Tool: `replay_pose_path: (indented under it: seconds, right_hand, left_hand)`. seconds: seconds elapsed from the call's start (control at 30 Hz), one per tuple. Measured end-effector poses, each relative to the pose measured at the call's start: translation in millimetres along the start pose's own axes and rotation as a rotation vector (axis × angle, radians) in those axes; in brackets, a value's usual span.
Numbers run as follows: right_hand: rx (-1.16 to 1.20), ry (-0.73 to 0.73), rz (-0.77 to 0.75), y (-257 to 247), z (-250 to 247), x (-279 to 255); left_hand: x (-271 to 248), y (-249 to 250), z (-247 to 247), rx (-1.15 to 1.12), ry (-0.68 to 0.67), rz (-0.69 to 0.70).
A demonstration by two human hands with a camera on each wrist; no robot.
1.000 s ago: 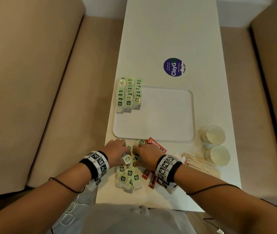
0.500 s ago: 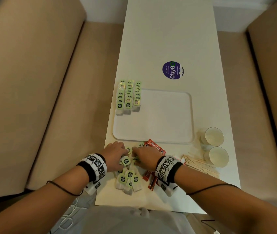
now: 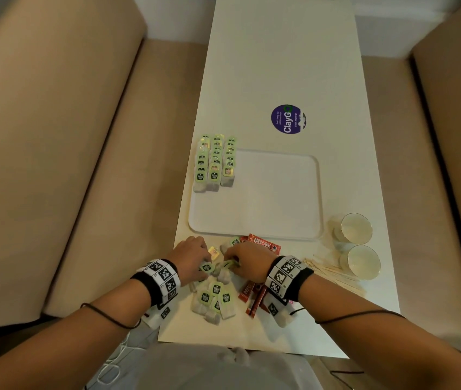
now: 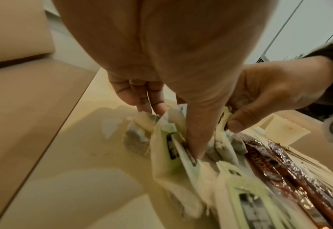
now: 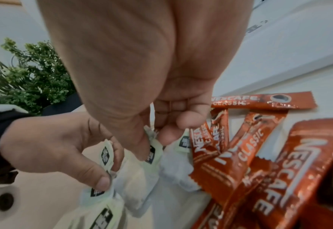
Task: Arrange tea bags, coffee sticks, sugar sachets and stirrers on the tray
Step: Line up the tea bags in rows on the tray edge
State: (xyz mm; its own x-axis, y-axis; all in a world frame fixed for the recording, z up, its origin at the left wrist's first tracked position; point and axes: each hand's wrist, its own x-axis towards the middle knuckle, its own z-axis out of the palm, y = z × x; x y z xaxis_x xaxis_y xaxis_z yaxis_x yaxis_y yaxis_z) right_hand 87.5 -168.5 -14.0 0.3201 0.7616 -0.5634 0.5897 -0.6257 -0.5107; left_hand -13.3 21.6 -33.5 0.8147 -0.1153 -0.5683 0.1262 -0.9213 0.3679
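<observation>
While both hands work the near tea bag pile (image 3: 214, 298), little has shifted since 0.5 s ago.
Left hand (image 3: 191, 256) and right hand (image 3: 247, 258) each pinch a tea bag tag; rows (image 3: 214, 163) unchanged at tray (image 3: 277, 198) far-left; coffee sticks (image 5: 246, 139) read "NESCAFE CLASSIC"; counter (image 3: 280, 52) sticker (image 3: 288, 119) "ClayGo".

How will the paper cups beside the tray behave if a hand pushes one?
The paper cups look thin and empty, so probably light. They stand upright, so a high push may tip one. Tipped over, it would likely roll toward the stirrers.
</observation>
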Motion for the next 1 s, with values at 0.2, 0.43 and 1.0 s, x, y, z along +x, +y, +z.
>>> replay_pose_path:
  seconds: [0.2,0.43,1.0]
  right_hand:
    - [0.049,0.088,0.014,4.0,-9.2,-4.8]
    - [0.075,0.180,-0.062,4.7,-35.1,-11.3]
    - [0.324,0.265,-0.137,-2.3,-56.9,-9.2]
  left_hand:
    - [1.5,-1.7,-5.7,-0.287,0.085,-0.050]
    - [9.4,1.3,-21.1,-0.664,0.245,-0.132]
    - [18.2,10.1,-54.8,-1.168,0.217,-0.060]
